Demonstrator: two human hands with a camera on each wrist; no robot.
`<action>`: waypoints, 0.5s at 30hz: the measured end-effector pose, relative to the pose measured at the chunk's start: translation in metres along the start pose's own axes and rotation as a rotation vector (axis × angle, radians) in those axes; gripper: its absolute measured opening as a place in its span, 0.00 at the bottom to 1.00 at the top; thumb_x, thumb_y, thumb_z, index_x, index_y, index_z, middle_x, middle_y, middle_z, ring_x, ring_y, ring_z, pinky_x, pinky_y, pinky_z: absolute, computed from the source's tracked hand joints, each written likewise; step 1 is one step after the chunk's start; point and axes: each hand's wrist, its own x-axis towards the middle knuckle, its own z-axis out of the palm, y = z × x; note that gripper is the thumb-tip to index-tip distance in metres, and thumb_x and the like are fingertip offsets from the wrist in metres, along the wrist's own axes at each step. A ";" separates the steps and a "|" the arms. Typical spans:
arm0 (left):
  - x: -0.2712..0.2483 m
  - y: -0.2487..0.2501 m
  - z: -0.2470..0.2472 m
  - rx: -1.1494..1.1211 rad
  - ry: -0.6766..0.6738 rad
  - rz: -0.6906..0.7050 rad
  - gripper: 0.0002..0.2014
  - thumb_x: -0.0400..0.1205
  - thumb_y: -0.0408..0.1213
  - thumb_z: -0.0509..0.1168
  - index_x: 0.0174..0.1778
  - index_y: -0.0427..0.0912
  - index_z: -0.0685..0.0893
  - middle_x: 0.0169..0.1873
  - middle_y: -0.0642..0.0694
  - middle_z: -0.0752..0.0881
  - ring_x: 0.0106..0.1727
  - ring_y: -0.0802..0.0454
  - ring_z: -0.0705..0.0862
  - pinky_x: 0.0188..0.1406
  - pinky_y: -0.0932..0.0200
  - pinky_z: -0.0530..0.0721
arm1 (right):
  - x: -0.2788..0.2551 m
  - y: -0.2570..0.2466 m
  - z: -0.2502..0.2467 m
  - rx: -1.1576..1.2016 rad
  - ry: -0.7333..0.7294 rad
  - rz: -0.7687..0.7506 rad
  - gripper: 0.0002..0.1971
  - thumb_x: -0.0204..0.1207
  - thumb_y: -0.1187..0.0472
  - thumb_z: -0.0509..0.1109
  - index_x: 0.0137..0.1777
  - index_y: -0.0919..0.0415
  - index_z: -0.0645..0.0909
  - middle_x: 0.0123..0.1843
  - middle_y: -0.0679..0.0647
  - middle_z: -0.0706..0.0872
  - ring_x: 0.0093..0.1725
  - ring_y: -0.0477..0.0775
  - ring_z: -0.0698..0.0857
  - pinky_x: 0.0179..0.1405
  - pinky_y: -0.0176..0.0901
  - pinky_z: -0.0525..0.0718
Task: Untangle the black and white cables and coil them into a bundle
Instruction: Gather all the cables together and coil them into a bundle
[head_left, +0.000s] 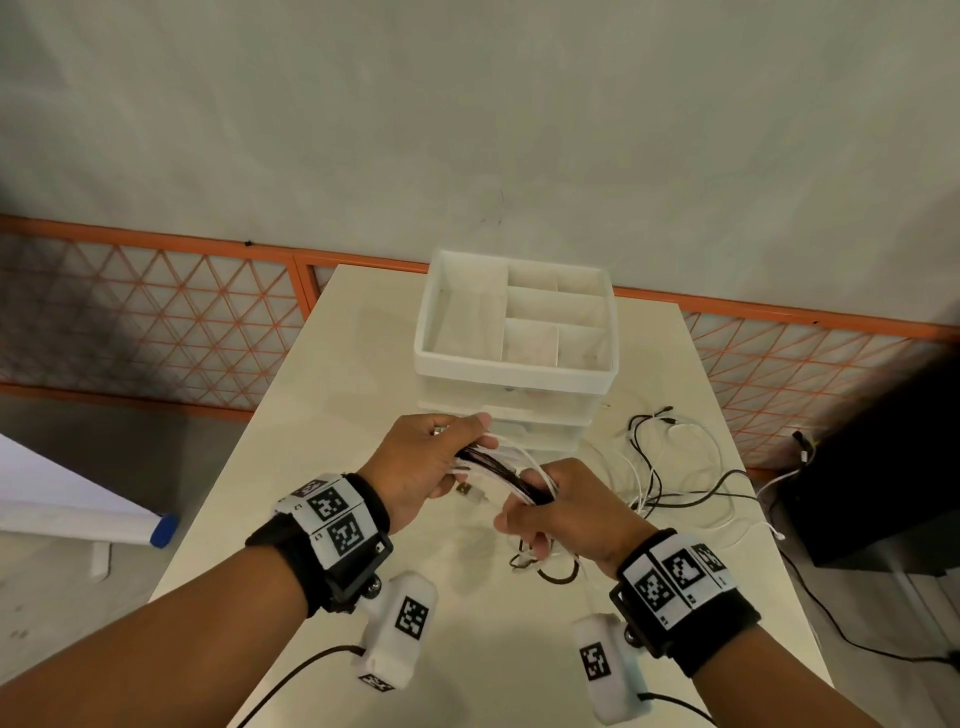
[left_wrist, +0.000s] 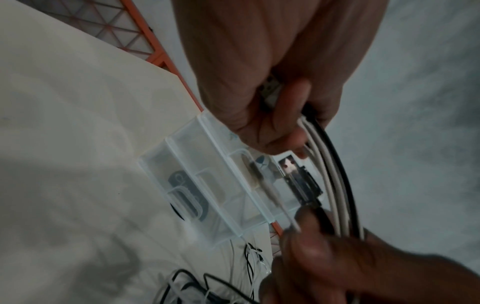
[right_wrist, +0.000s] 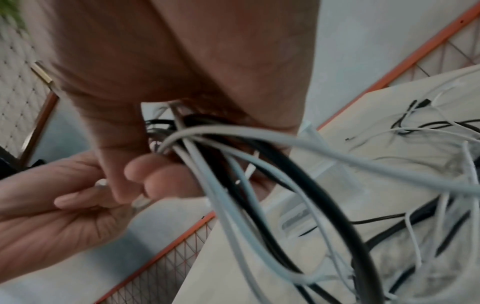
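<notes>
A bundle of black and white cables (head_left: 498, 470) runs between both hands above the table. My left hand (head_left: 434, 462) grips one end, fingers curled round the strands (left_wrist: 327, 156) and a plug end. My right hand (head_left: 550, 512) grips the other end, where the strands (right_wrist: 233, 164) loop out of the fist. More loose black and white cable (head_left: 670, 467) trails from the right hand across the table's right side, still crossed over itself. A USB plug (head_left: 464, 489) hangs just below the bundle.
A white organizer with open compartments on top and clear drawers (head_left: 514, 332) stands on the white table (head_left: 322, 395) just beyond the hands. An orange mesh fence (head_left: 156, 312) runs behind the table. A dark box (head_left: 878, 467) sits to the right, off the table.
</notes>
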 end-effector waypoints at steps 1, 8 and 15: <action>-0.001 0.000 0.002 0.016 -0.009 -0.005 0.16 0.80 0.44 0.72 0.42 0.30 0.91 0.29 0.41 0.87 0.19 0.54 0.71 0.16 0.64 0.61 | 0.001 -0.002 0.002 0.004 0.028 -0.013 0.06 0.71 0.65 0.81 0.39 0.67 0.88 0.27 0.56 0.85 0.22 0.54 0.79 0.29 0.45 0.83; -0.001 -0.009 0.005 0.377 -0.037 0.086 0.26 0.84 0.58 0.59 0.44 0.38 0.90 0.29 0.44 0.85 0.28 0.49 0.76 0.24 0.58 0.72 | 0.006 -0.016 0.008 0.024 0.063 -0.048 0.03 0.74 0.62 0.80 0.42 0.56 0.89 0.26 0.51 0.84 0.21 0.48 0.74 0.21 0.38 0.73; -0.006 -0.014 -0.003 0.347 -0.211 -0.028 0.26 0.85 0.62 0.53 0.53 0.47 0.88 0.39 0.47 0.90 0.43 0.51 0.87 0.40 0.55 0.87 | 0.007 -0.015 0.007 0.050 0.029 -0.065 0.11 0.76 0.63 0.79 0.32 0.50 0.89 0.26 0.51 0.84 0.21 0.48 0.74 0.21 0.37 0.73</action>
